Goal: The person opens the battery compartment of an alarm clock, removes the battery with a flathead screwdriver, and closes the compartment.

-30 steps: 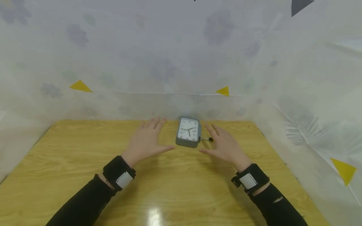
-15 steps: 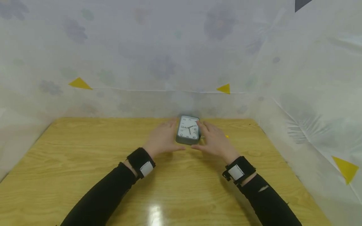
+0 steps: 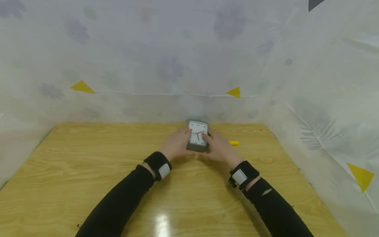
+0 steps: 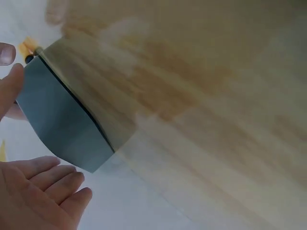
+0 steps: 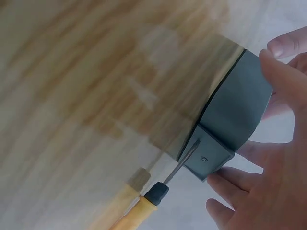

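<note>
A grey clock (image 3: 195, 140) lies face up at the far side of the table, its white dial showing. My left hand (image 3: 176, 143) is at its left side, a fingertip reaching over the dial's edge. From the right, my right hand (image 3: 219, 147) reaches in with a finger across the dial. The thumbs are by the clock's near side. Both hands' fingers look mostly straight in the wrist views. A screwdriver (image 5: 157, 193) with a yellow handle and black collar points at a small block on the clock's right side; whether its tip is inserted, I cannot tell.
The glossy wood table (image 3: 118, 171) reflects light. A pale floral sheet (image 3: 133, 59) rises behind it and at the sides. Yellow triangles (image 3: 83, 87) are on the sheet. In the head view, the right hand hides most of the screwdriver.
Both hands have moved inward, from apart to either side of the clock, with fingers now over its edges. The screwdriver's yellow handle has come into view beyond the right hand.
</note>
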A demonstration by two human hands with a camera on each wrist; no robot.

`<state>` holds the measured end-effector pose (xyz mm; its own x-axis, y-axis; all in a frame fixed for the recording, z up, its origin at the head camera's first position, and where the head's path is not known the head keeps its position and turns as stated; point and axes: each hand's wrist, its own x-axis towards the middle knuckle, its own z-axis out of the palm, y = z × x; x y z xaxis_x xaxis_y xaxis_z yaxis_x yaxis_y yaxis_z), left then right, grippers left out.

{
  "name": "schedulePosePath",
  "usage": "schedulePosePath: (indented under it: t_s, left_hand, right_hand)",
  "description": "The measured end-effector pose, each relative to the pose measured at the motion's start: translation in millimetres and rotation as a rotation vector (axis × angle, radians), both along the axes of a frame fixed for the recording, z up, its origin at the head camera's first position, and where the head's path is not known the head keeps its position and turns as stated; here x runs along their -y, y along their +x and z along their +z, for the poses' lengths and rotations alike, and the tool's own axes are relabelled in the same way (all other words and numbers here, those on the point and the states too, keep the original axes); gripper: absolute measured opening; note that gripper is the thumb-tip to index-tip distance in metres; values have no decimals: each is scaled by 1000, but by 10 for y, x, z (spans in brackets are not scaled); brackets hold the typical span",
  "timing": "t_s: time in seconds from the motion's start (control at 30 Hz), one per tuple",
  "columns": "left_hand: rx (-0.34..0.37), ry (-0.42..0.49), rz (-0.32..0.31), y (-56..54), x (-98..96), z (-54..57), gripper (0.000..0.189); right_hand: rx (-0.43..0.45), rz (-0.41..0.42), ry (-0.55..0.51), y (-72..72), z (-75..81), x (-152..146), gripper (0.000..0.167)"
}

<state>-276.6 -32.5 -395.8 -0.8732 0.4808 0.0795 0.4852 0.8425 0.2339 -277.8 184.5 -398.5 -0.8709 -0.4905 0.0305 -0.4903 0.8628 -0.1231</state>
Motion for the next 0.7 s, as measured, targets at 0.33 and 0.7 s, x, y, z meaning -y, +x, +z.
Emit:
schedulePosePath:
  t_s: [0.33, 0.7]
  left_hand:
    - [-30, 11, -17, -59, 14, -18, 46]
    - [-15, -43, -10, -44, 4, 26, 39]
  right_hand:
    - [-75, 11, 9, -30, -9, 8, 80]
    - [-134, 42, 1, -43, -26, -17, 67]
